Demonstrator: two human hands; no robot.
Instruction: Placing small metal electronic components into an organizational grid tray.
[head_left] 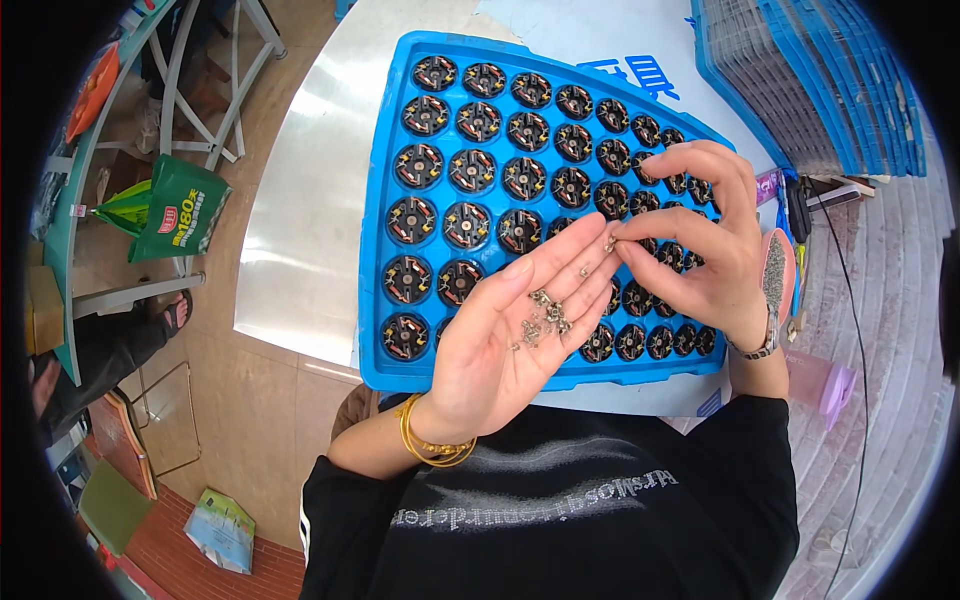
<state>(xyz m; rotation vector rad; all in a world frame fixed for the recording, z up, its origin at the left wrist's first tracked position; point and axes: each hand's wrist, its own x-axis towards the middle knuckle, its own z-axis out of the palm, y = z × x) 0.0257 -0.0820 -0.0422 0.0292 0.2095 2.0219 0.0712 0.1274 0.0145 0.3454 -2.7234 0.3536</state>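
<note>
My left hand (510,320) is held palm up over the blue tray (440,45), its fingers stretched out flat. On its palm and fingers lie several small silvery metal pieces (545,312), too small to tell whether they are screws or clips. My right hand (710,240) is closed in a pinch at the left fingertips, with a tiny metal piece (610,242) between thumb and forefinger. Beneath both hands, rows of round black motor brush holders (472,170) with copper and yellow parts fill the tray's pockets. Some of them are hidden by my hands.
A pink scoop-shaped dish (776,270) of small metal pieces sits right of the tray. Stacked blue trays (810,90) rise at the far right. A lilac-lidded cup (835,395) and a black cable (850,300) are nearby. A green bag (180,210) hangs at left.
</note>
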